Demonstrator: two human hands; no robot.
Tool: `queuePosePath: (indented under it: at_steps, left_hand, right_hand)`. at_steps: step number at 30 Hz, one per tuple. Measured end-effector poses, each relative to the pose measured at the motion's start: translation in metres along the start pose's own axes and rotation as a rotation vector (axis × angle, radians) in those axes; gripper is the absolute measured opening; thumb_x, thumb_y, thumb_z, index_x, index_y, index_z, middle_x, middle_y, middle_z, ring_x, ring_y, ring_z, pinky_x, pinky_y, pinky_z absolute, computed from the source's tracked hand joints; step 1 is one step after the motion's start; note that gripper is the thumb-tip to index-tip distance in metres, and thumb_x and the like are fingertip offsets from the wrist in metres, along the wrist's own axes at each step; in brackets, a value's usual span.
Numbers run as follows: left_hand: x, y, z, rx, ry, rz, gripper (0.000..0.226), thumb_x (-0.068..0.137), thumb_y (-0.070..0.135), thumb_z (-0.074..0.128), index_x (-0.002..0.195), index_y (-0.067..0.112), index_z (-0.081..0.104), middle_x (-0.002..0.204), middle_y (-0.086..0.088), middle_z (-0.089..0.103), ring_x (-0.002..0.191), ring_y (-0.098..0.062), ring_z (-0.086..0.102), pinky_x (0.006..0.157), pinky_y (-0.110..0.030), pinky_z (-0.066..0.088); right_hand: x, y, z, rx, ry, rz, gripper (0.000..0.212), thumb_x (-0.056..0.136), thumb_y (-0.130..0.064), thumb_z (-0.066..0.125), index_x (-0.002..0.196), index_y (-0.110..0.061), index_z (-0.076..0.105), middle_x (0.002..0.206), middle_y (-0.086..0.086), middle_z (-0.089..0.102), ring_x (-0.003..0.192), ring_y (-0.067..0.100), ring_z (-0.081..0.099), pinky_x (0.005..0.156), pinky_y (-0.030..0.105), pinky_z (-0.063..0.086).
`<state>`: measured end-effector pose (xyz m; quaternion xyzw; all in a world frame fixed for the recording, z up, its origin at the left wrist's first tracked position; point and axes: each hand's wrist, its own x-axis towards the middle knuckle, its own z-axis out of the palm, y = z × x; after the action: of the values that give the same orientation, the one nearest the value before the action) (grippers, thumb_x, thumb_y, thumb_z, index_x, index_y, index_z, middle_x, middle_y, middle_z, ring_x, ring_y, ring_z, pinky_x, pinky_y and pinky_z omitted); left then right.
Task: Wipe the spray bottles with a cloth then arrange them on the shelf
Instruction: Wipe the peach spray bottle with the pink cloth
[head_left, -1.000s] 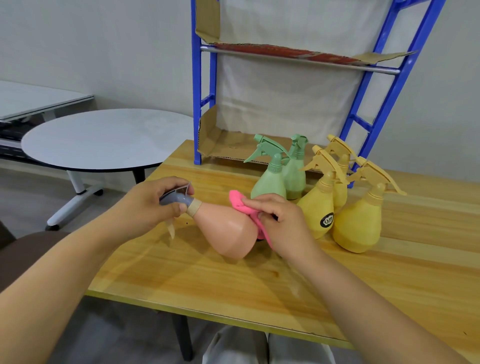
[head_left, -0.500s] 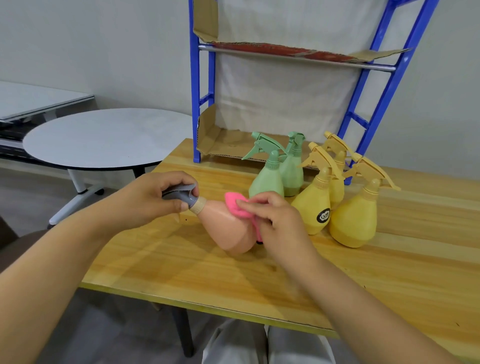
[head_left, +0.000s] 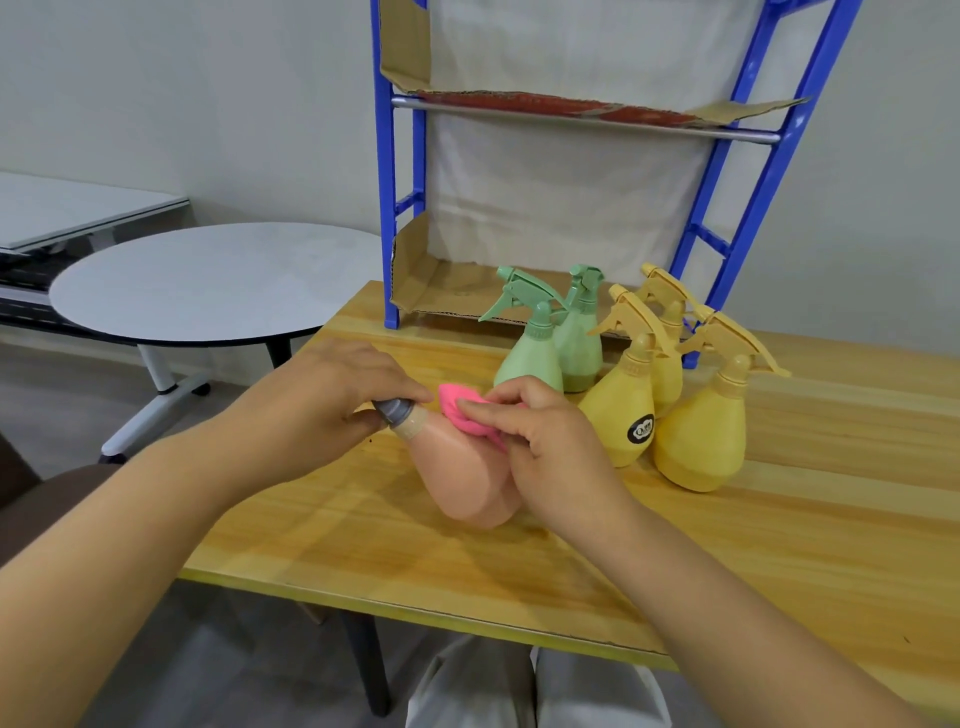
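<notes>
- Head view, step in hand: the wiping stage, by my reading. A peach plastic spray bottle (head_left: 467, 483) is held tilted over the yellow wooden table (head_left: 779, 545). Its broad base points toward the person and its grey spray head (head_left: 397, 409) points up and left. Whether the base touches the wood I cannot tell.
- Head view, rest of the work: two green plastic spray bottles (head_left: 535, 358) and three yellow plastic spray bottles (head_left: 701, 436) stand upright in a close cluster. They are just in front of the blue metal shelf (head_left: 385, 208). Its brown cardboard liner (head_left: 415, 280) bears no bottle, so arranging is not yet begun. Whether those five are already wiped cannot be told.
- Head view, next move: it likely calls for drawing the cloth down the body toward the base. The left hand would turn the bottle to bring round the hidden side.
- Head view, left hand (head_left: 332, 400): it reaches in from the lower left, fingers curled round the spray head and neck, gripping them.
- Head view, right hand (head_left: 545, 447): it comes in from the lower right. Thumb and fingertips pinch a bunched pink cloth (head_left: 460, 413) against the bottle's shoulder, just beside the neck.
</notes>
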<state>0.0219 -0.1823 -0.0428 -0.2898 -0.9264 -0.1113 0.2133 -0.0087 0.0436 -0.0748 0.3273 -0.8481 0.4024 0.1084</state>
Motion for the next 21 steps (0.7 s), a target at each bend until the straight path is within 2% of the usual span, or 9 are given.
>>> queuePosePath:
  at_steps: [4, 7, 9, 11, 14, 16, 18, 20, 21]
  left_hand:
    - [-0.002, 0.005, -0.004, -0.071, -0.018, -0.104, 0.042, 0.074, 0.009, 0.076, 0.106, 0.036, 0.066, 0.093, 0.025, 0.064, 0.092, 0.000, 0.050, 0.079, -0.017, 0.040]
    - [-0.006, 0.009, -0.003, -0.157, -0.098, -0.301, 0.031, 0.081, 0.015, 0.070, 0.098, 0.039, 0.063, 0.090, 0.036, 0.059, 0.098, 0.005, 0.051, 0.078, -0.014, 0.042]
    - [-0.009, 0.008, 0.002, -0.272, -0.100, -0.430, 0.019, 0.082, 0.014, 0.067, 0.091, 0.031, 0.064, 0.093, 0.034, 0.062, 0.094, 0.010, 0.055, 0.074, -0.014, 0.042]
    - [-0.011, 0.008, 0.005, -0.381, -0.081, -0.524, 0.019, 0.082, 0.013, 0.065, 0.091, 0.029, 0.064, 0.093, 0.032, 0.064, 0.088, 0.010, 0.058, 0.071, -0.013, 0.043]
    - [-0.006, 0.011, 0.006, -0.626, -0.042, -0.702, 0.021, 0.083, 0.010, 0.064, 0.094, 0.028, 0.065, 0.082, 0.007, 0.066, 0.066, -0.002, 0.060, 0.067, -0.023, 0.046]
    - [0.000, 0.013, 0.006, -0.782, -0.025, -0.827, 0.025, 0.083, 0.006, 0.063, 0.102, 0.022, 0.062, 0.085, -0.002, 0.061, 0.062, -0.011, 0.056, 0.064, -0.025, 0.045]
    - [0.005, 0.013, 0.006, -0.844, -0.034, -0.926, 0.030, 0.084, 0.005, 0.062, 0.109, 0.021, 0.059, 0.089, -0.007, 0.057, 0.060, -0.015, 0.053, 0.058, -0.024, 0.043]
    - [0.007, 0.011, 0.006, -0.889, -0.057, -1.014, 0.032, 0.086, 0.004, 0.060, 0.111, 0.024, 0.057, 0.082, -0.008, 0.055, 0.057, -0.016, 0.050, 0.051, -0.023, 0.040]
    - [0.007, 0.011, 0.006, -0.918, -0.073, -1.054, 0.032, 0.087, 0.004, 0.058, 0.112, 0.025, 0.058, 0.076, -0.008, 0.053, 0.055, -0.015, 0.049, 0.048, -0.023, 0.039]
  right_hand:
    - [0.001, 0.008, -0.002, 0.109, 0.030, 0.131, 0.037, 0.088, 0.006, 0.050, 0.109, -0.018, 0.070, 0.099, -0.007, 0.054, 0.096, 0.004, 0.050, 0.085, 0.006, 0.037]
    - [-0.006, 0.017, -0.004, 0.176, 0.069, 0.220, 0.043, 0.089, 0.009, 0.048, 0.111, -0.021, 0.068, 0.103, -0.002, 0.056, 0.095, 0.006, 0.052, 0.086, 0.012, 0.043]
    - [-0.014, 0.018, -0.004, 0.242, 0.088, 0.242, 0.047, 0.089, 0.009, 0.047, 0.111, -0.028, 0.066, 0.106, -0.004, 0.056, 0.093, -0.002, 0.052, 0.079, 0.007, 0.044]
    - [-0.019, 0.019, -0.002, 0.249, 0.104, 0.225, 0.052, 0.089, 0.008, 0.050, 0.112, -0.036, 0.061, 0.107, -0.013, 0.054, 0.098, -0.010, 0.049, 0.083, 0.001, 0.038]
    - [-0.024, 0.022, 0.004, 0.213, 0.137, 0.183, 0.055, 0.085, 0.009, 0.055, 0.113, -0.037, 0.060, 0.106, -0.018, 0.052, 0.104, -0.010, 0.046, 0.092, 0.002, 0.034]
    - [-0.028, 0.024, 0.007, 0.222, 0.161, 0.157, 0.055, 0.083, 0.012, 0.056, 0.114, -0.032, 0.062, 0.107, -0.015, 0.053, 0.103, -0.008, 0.047, 0.088, 0.004, 0.038]
    - [-0.031, 0.024, 0.010, 0.233, 0.193, 0.110, 0.056, 0.081, 0.014, 0.056, 0.114, -0.029, 0.064, 0.107, -0.011, 0.054, 0.100, -0.001, 0.051, 0.082, 0.012, 0.047]
    - [-0.034, 0.026, 0.013, 0.184, 0.223, 0.032, 0.058, 0.079, 0.014, 0.058, 0.115, -0.031, 0.065, 0.108, -0.011, 0.055, 0.102, 0.006, 0.053, 0.084, 0.025, 0.051]
    - [-0.036, 0.027, 0.014, 0.137, 0.229, -0.015, 0.060, 0.078, 0.014, 0.059, 0.116, -0.032, 0.064, 0.108, -0.011, 0.054, 0.104, 0.007, 0.052, 0.088, 0.027, 0.049]
